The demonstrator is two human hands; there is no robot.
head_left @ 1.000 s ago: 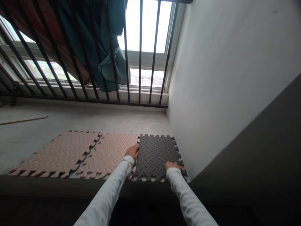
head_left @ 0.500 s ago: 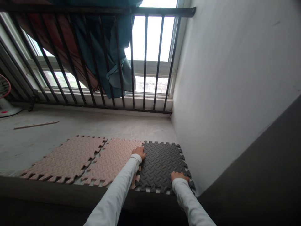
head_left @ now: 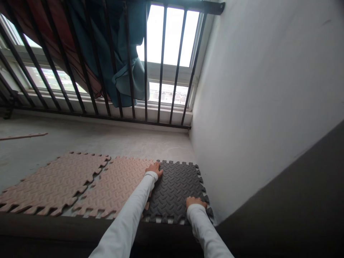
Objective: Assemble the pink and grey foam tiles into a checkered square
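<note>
A dark grey foam puzzle mat tile [head_left: 176, 190] with a raised tread pattern lies flat beside the wall. My left hand [head_left: 155, 168] rests over the seam where this tile meets a pinkish-beige foam tile [head_left: 118, 186], fingers stretched out. Near the grey tile's front right corner, my right hand [head_left: 196, 202] presses down with bent fingers, partly hidden by the hand itself. Another pinkish-beige foam tile [head_left: 56, 182] sits further left, with a narrow gap between it and the middle one. My left sleeve covers part of the seam with the grey tile.
The right wall [head_left: 242, 89] runs close along the grey tile. At the back stands a black metal railing [head_left: 139, 120] before a window with a hanging teal and red curtain [head_left: 99, 53]. A thin pinkish strip [head_left: 27, 136] lies on the concrete ledge [head_left: 88, 136], which drops off in front.
The view has shifted to the right, so the tiles and railing appear further left and the fan is out of view. Both hands keep nearly the same places on the tiles.
</note>
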